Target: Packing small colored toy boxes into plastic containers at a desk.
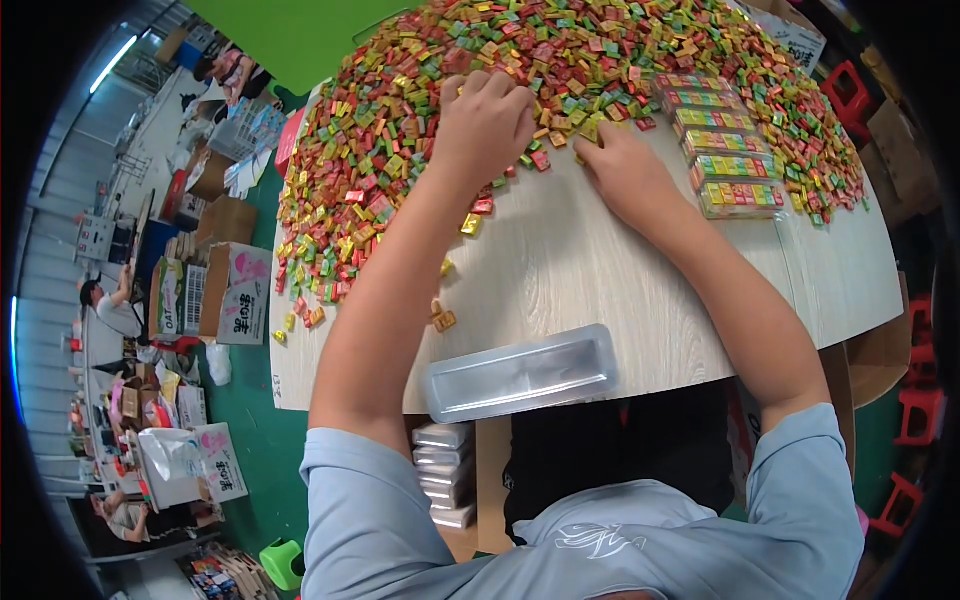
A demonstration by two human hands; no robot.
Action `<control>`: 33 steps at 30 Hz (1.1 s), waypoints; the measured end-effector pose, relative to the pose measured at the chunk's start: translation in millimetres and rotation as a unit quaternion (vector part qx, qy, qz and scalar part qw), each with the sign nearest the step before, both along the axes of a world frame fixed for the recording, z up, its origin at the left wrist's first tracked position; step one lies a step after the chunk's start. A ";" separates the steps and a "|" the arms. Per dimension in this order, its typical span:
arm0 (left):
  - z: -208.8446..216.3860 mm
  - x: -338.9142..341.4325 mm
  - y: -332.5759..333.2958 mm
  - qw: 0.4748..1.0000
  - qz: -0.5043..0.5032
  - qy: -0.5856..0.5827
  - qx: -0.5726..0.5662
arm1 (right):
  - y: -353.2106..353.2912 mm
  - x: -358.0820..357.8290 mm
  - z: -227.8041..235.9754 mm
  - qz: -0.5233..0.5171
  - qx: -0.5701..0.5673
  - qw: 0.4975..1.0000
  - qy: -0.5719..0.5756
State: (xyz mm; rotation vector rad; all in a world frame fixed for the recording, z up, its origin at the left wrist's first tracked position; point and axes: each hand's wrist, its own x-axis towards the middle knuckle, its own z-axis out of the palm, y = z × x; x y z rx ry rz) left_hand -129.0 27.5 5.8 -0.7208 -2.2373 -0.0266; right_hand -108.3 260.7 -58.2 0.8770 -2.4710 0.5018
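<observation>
Apparently, wrapped sweets (pixel 405 115) lie beneath the left hand (pixel 485 120).

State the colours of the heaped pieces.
The heaped pieces are red, yellow, green and orange; the head view shows them.

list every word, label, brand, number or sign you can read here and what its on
Wording isn't copied out here, only where it stands:
White-and-pink carton, left: dark characters.
Green-and-white box beside it: large lettering.
Lower carton: dark characters.
Table, near left corner: small marking, too unclear to read.
Light blue shirt: white emblem, no readable words.
Wrapped pieces and filled clear trays: too small to read.
</observation>
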 end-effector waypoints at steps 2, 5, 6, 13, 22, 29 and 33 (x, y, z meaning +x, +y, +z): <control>10.8 3.3 -6.1 0.999 -0.016 -0.002 -0.036 | 1.1 1.5 -0.9 0.014 -0.017 1.000 -0.003; 22.1 13.4 -4.2 0.998 0.025 -0.038 -0.040 | 3.9 0.0 0.0 0.043 -0.023 0.999 -0.023; 22.8 20.1 -2.3 0.997 0.041 -0.065 -0.032 | 2.7 1.6 1.7 0.054 -0.031 0.998 -0.023; -12.9 71.8 19.9 0.958 0.039 -0.235 -0.157 | 4.8 4.5 3.7 0.070 -0.045 0.996 -0.044; -22.4 85.7 25.2 0.963 0.030 -0.257 -0.074 | 1.0 3.9 -3.8 0.059 -0.072 0.995 -0.042; -25.5 102.7 31.5 0.945 0.001 -0.324 0.031 | 7.5 3.4 -2.6 0.086 -0.060 0.991 -0.083; -26.1 101.4 25.5 0.940 -0.020 -0.335 0.055 | 7.4 4.6 -0.5 0.124 -0.058 0.987 -0.086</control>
